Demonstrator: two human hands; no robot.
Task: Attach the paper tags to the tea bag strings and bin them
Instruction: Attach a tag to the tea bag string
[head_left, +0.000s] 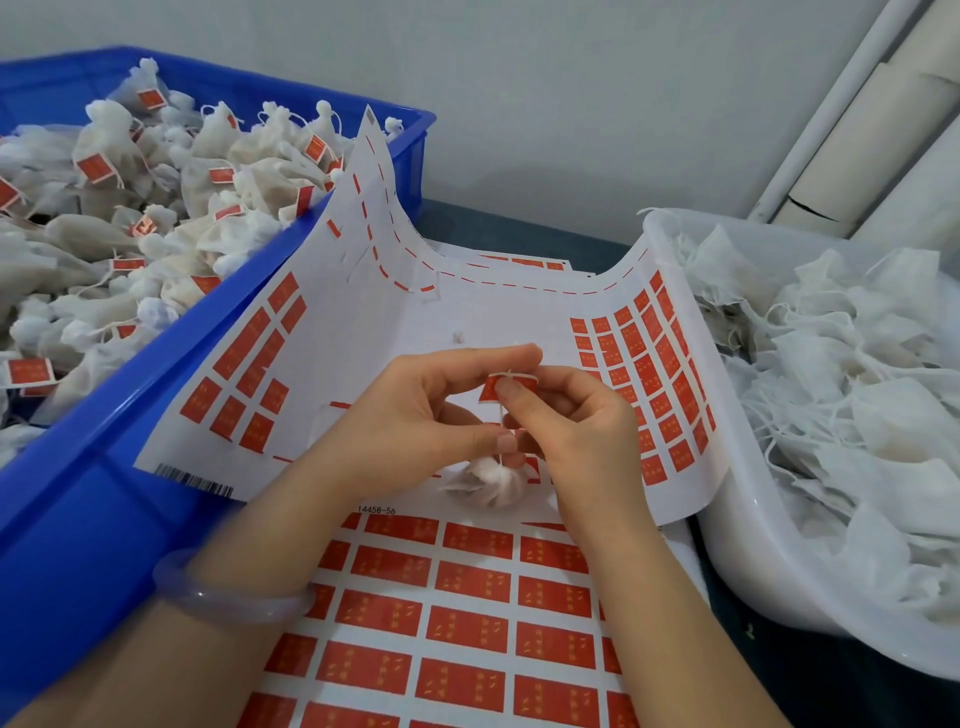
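Note:
A small white tea bag (491, 480) hangs by its string below my two hands, just above the label sheets. My right hand (576, 421) pinches a red paper tag (488, 388) folded over the top of the string. My left hand (415, 415) pinches the string lower down, its forefinger stretched out toward the tag. A curled sheet of red tags (363, 322), with many peeled off, lies under the hands. A fuller sheet (467, 597) lies nearer to me.
A blue bin (78, 499) at the left is heaped with tagged tea bags (130, 218). At the right, a white tub (737, 551) holds tea bags without tags (857, 395). White pipes (852, 114) run up the wall at the far right.

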